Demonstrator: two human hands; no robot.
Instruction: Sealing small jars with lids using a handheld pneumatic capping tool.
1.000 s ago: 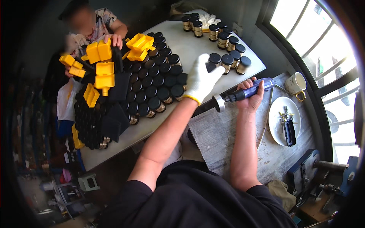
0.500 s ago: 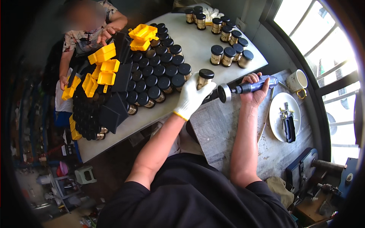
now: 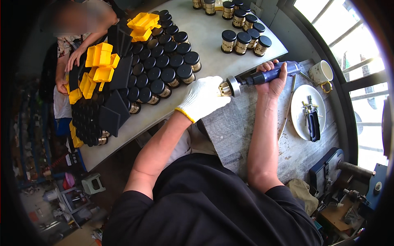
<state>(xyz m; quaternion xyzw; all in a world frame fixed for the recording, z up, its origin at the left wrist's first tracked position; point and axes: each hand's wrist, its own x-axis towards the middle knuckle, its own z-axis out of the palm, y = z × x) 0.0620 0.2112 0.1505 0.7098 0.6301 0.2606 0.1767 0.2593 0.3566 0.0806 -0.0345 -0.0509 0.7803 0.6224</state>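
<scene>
While a blue power tool (image 3: pixel 267 76) is gripped by the bare right hand (image 3: pixel 274 85), fingers wrapped, a gold cylinder (image 3: pixel 224 89) is pinched by the gloved left hand (image 3: pixel 204 97) at its two o'clock, long axis pointed toward the tool's metal cup (image 3: pixel 234 86).

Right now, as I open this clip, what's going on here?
The person's gloved left hand holds a gold jar at the metal cup of a blue power tool, which the bare right hand grips. Black-lidded jars stand close together on the pale table. At the far left, a co-worker's hand is near yellow cases.
</scene>
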